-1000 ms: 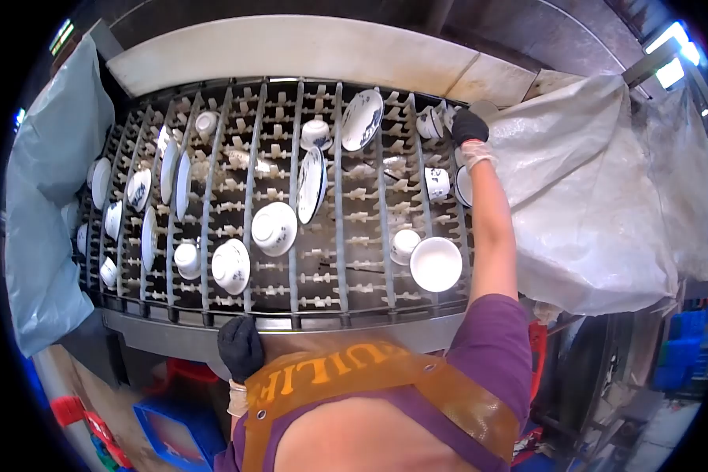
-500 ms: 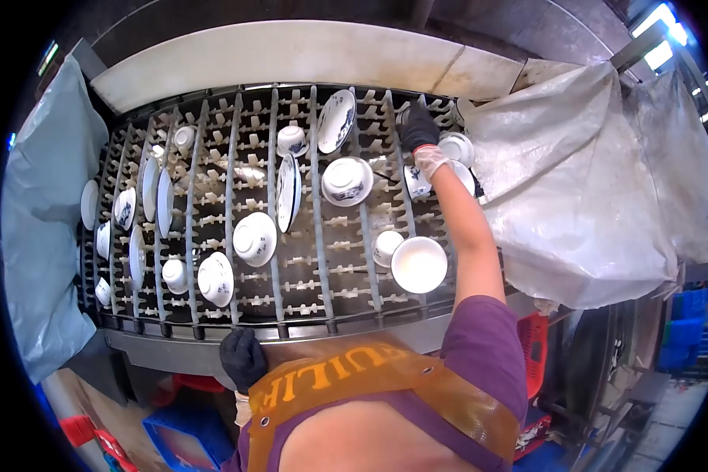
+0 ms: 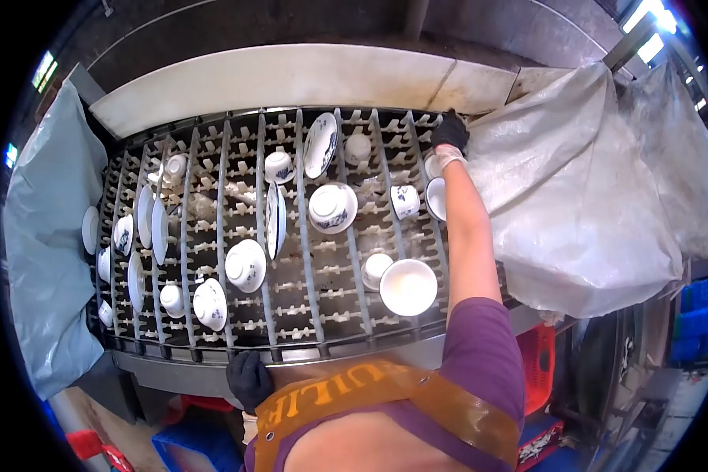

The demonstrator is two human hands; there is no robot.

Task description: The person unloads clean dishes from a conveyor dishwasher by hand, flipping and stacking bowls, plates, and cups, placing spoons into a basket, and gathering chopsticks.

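Reaching over the pegged rack (image 3: 311, 267) beside the plastic sheet

Your right hand (image 3: 451, 135) is at the rack's far right corner, a small white dish (image 3: 433, 165) just below its wrist; whether the fingers pinch anything, I cannot tell. Your left hand (image 3: 249, 381) is at the near edge, its finger pose unclear. A wide bowl (image 3: 408, 288) faces up beside a white cup (image 3: 376, 271), with no contents discernible. Your right forearm partly hides another bowl (image 3: 436, 198); the plastic sheet (image 3: 551, 197) lies close on its right.
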